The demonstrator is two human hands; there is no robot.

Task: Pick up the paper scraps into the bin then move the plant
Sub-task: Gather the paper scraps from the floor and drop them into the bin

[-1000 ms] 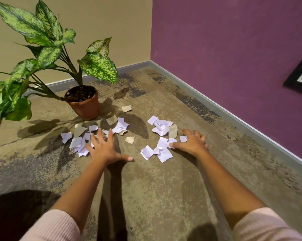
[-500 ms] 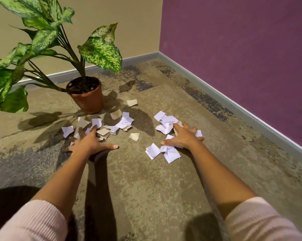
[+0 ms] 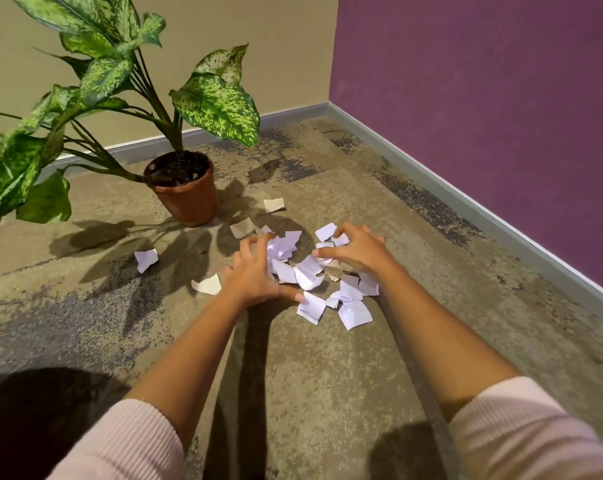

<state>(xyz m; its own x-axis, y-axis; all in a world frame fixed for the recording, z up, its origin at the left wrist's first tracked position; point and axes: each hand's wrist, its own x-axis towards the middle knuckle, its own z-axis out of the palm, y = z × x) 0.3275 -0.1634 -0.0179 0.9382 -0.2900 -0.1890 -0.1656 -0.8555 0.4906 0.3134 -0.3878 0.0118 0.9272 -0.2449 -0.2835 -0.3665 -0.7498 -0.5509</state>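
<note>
White and tan paper scraps (image 3: 310,275) lie bunched in a pile on the carpet between my hands. My left hand (image 3: 255,273) presses against the pile's left side with its fingers spread. On the right side, my right hand (image 3: 357,252) is cupped over the pile, fingers curled on top of scraps, none lifted. Stray scraps lie apart: a white one (image 3: 146,259), a tan one (image 3: 208,285), and two tan ones (image 3: 274,205) near the pot. The plant (image 3: 185,194), with speckled green leaves in a terracotta pot, stands behind and left. No bin is in view.
The purple wall (image 3: 483,116) and its grey baseboard run along the right and meet the beige wall (image 3: 276,57) in a corner behind the plant. Long leaves (image 3: 23,161) hang out far to the left of the pot.
Both hands have swept inward toward each other and dragged the two scattered groups of scraps into one pile. A few scraps were left behind on the left.
</note>
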